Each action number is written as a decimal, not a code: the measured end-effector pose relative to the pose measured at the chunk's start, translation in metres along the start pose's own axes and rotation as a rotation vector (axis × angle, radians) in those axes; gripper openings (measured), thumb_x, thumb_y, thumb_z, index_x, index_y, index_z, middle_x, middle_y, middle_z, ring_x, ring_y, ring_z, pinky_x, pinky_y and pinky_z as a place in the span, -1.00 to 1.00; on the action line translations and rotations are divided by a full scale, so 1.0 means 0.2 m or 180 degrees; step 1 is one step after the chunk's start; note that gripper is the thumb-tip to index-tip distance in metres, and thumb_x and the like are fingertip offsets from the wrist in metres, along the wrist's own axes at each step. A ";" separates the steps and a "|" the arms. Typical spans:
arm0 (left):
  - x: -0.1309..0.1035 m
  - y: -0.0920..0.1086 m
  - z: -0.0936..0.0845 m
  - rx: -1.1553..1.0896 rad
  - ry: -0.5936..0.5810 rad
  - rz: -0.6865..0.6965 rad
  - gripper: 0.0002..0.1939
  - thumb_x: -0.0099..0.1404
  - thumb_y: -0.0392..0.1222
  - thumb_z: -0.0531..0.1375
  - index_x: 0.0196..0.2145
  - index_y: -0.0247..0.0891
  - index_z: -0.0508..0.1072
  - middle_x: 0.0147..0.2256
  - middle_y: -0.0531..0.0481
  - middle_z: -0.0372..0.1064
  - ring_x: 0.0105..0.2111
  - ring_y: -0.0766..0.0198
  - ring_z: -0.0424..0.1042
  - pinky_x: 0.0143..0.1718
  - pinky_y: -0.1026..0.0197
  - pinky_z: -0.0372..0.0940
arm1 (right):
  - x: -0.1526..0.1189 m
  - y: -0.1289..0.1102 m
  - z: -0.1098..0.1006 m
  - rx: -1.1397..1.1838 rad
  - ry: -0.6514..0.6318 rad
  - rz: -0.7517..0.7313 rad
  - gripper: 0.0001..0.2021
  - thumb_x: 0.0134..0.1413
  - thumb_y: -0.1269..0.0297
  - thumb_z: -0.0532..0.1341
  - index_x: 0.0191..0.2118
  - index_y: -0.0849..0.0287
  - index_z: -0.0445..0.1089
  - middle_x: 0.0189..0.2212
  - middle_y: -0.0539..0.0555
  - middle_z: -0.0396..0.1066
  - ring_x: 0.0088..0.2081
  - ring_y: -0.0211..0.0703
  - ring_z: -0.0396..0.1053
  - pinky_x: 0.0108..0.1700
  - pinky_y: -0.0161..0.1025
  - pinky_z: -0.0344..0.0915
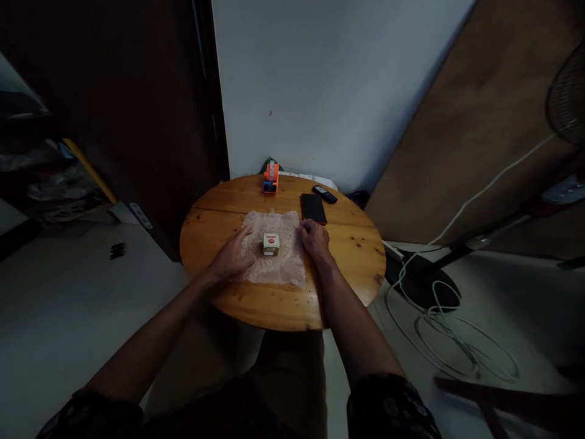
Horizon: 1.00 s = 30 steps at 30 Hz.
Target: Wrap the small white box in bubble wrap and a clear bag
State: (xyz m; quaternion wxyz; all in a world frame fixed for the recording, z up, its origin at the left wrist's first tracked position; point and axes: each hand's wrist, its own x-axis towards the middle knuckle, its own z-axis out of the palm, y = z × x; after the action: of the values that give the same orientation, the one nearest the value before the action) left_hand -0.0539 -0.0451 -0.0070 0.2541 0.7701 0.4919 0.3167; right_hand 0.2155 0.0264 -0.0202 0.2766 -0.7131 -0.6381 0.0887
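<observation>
A sheet of clear bubble wrap (pixel 287 265) lies spread on the round wooden table (pixel 351 256). On its middle sits a small pale box (pixel 271 244) with a red mark on top. My left hand (pixel 232 253) rests over the wrap's left edge, fingers stretched out and apart, left of the box and not touching it. At the right edge of the sheet, my right hand (pixel 314 236) has its fingers curled in and pinched at the wrap's border; the fingertips are partly hidden.
Behind the wrap stands an orange tape dispenser (pixel 271 178). A black tablet-like item (pixel 313 208) lies beyond my right hand, beside a dark handheld device (pixel 325 194). A wall (pixel 320 91) rises behind the table. Right of it, a coiled cable (pixel 452 335) lies near a fan's base (pixel 425 283).
</observation>
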 end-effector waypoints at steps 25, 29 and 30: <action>0.11 0.00 0.12 0.0608 -0.0521 0.0128 -0.03 0.09 0.02 0.31 0.38 -0.27 0.08 0.34 -0.26 0.13 0.33 -0.13 0.11 0.35 -0.14 0.04 | -0.10 0.05 -0.36 0.1205 -0.0553 -0.1278 -0.59 -0.02 0.15 0.31 0.00 0.09 0.45 -0.09 0.10 0.55 -0.09 0.04 0.50 0.03 0.01 0.38; 0.11 0.01 0.11 0.0972 -0.0769 0.0433 0.02 -0.02 -0.06 0.41 0.36 -0.21 0.15 0.35 -0.24 0.10 0.36 -0.13 0.06 0.39 -0.16 -0.06 | -0.11 0.29 -0.42 0.0299 -0.0209 -0.0487 -0.54 0.00 0.19 0.30 0.07 0.13 0.42 -0.06 0.22 0.54 -0.09 0.13 0.50 -0.01 0.07 0.40; 0.12 0.01 0.11 0.1041 -0.0848 0.0491 0.03 -0.05 -0.04 0.44 0.35 -0.21 0.18 0.36 -0.25 0.09 0.37 -0.15 0.04 0.38 -0.17 -0.06 | -0.12 0.33 -0.42 0.0017 -0.0308 -0.0346 -0.52 -0.01 0.23 0.30 0.09 0.15 0.41 -0.04 0.24 0.53 -0.06 0.16 0.49 -0.01 0.09 0.40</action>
State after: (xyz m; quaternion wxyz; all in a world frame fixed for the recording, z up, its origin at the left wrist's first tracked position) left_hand -0.0298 -0.0261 -0.0154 0.1637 0.8714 0.4385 0.1467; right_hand 0.3092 -0.0220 0.0105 0.2518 -0.6715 -0.6883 0.1097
